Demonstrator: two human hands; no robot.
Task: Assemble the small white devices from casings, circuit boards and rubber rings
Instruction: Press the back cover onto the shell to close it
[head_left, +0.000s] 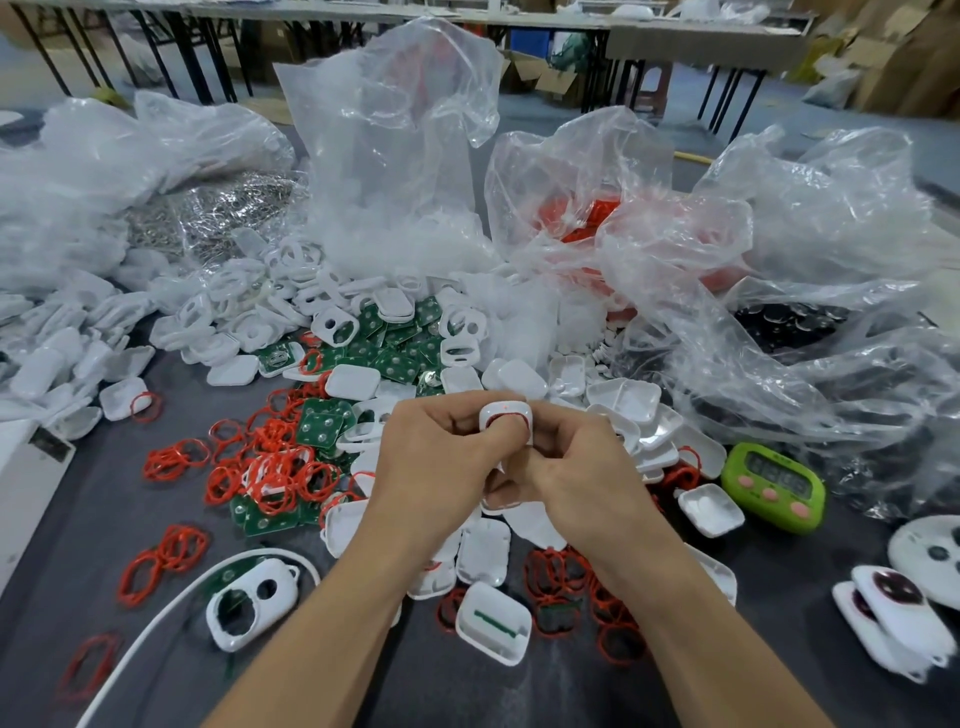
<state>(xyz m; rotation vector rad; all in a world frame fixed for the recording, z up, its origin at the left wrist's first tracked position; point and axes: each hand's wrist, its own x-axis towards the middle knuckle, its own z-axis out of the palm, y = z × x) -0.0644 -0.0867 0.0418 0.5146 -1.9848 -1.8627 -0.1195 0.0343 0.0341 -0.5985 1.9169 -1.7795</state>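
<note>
Dark grey worktable (104, 519) strewn with green circuit boards (322, 423) and red rubber rings (171, 460). Above its centre, the left hand (436, 457) and right hand (587, 467) together pinch one small white casing (506, 413). Its red-ringed face is turned up toward the camera and its rounded end points away, while fingers hide its long axis.

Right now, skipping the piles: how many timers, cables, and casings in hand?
green timer: 1
white cable: 1
white casing, held between left hand and right hand: 1
Total: 3
</note>
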